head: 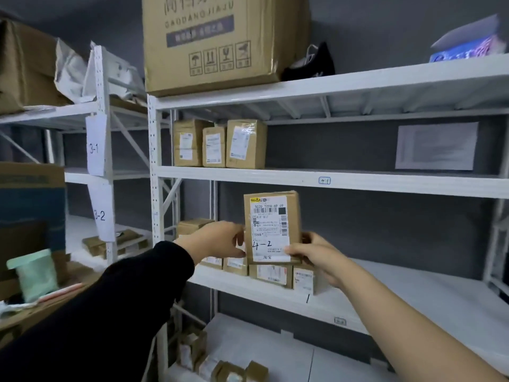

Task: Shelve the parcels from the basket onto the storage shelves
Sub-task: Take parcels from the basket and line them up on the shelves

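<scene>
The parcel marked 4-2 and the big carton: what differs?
The parcel marked 4-2 is small, the big carton far larger. The left hand and right hand hold the parcel; the carton sits on a shelf. The parcel bears a white label; the carton, printed symbols. Both are brown cardboard.

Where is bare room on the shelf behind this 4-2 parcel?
Free: the shelf right of the low box row, out to its right post. Also the upper shelf right of its three boxes. Crowded: the left end, behind the held parcel.
</scene>
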